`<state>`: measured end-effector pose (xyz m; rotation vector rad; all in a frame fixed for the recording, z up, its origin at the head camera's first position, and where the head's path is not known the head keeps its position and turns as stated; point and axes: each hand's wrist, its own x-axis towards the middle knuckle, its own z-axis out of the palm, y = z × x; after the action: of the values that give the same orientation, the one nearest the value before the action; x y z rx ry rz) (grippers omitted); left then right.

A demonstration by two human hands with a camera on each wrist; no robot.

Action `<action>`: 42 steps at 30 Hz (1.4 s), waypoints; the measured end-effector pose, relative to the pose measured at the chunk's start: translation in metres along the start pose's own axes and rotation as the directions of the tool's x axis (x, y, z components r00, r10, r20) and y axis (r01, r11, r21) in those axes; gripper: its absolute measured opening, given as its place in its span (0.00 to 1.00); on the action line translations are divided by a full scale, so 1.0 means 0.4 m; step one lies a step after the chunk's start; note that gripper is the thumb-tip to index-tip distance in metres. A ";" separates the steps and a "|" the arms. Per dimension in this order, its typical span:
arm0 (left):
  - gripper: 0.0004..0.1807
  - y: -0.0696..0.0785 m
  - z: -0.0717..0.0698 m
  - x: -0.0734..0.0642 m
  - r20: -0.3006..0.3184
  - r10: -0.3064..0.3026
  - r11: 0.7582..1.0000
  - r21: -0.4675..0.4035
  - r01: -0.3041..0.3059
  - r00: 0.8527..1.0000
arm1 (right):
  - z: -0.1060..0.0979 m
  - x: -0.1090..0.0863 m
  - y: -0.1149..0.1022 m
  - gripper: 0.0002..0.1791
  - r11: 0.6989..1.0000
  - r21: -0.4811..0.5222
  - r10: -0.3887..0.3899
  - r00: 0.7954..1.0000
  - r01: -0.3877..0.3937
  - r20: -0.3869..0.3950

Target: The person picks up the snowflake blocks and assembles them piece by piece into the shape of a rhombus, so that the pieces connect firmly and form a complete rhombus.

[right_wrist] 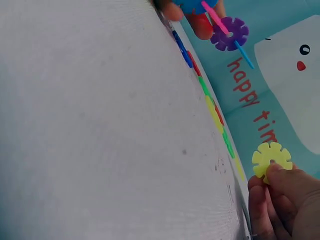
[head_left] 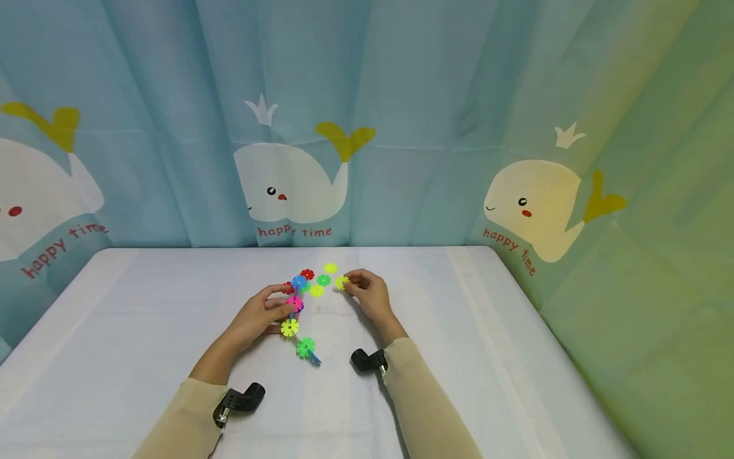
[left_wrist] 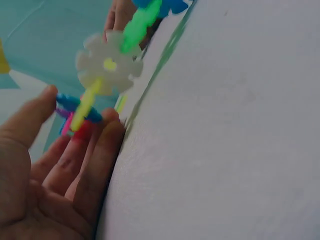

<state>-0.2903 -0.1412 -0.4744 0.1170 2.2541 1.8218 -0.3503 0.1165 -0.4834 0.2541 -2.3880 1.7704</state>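
Note:
My left hand grips a chain of interlocking snowflake discs, with fingers and thumb around its pink disc. The chain stretches toward me through a yellow disc and a green disc. A whitish disc joins these two in the left wrist view, and a purple disc of the chain shows in the right wrist view. Between thumb and fingertips, my right hand pinches a single yellow snowflake disc, apart from the chain.
Loose discs lie flat on the white table between and beyond the hands, among them a green disc, a yellow disc and a red disc. Behind the table's far edge hangs a blue whale-print curtain.

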 end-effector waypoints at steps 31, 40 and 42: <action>0.41 0.007 -0.030 0.035 0.151 0.007 1.000 -0.019 -0.004 0.989 | 0.007 -0.009 -0.006 0.07 1.000 -0.010 -0.028 1.000 0.028 0.007; 0.40 0.007 -0.023 0.036 0.154 0.046 0.998 -0.056 -0.037 0.987 | 0.015 -0.009 -0.007 0.10 0.999 0.018 -0.037 0.999 0.037 0.029; 0.40 0.009 -0.020 0.037 0.155 0.052 0.997 -0.064 -0.042 0.987 | 0.014 -0.015 -0.019 0.11 0.999 0.032 -0.041 0.999 0.040 0.036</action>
<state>-0.3067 -0.1449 -0.4715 0.2944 2.1040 1.8335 -0.3427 0.1091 -0.4796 0.3391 -2.3637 1.8011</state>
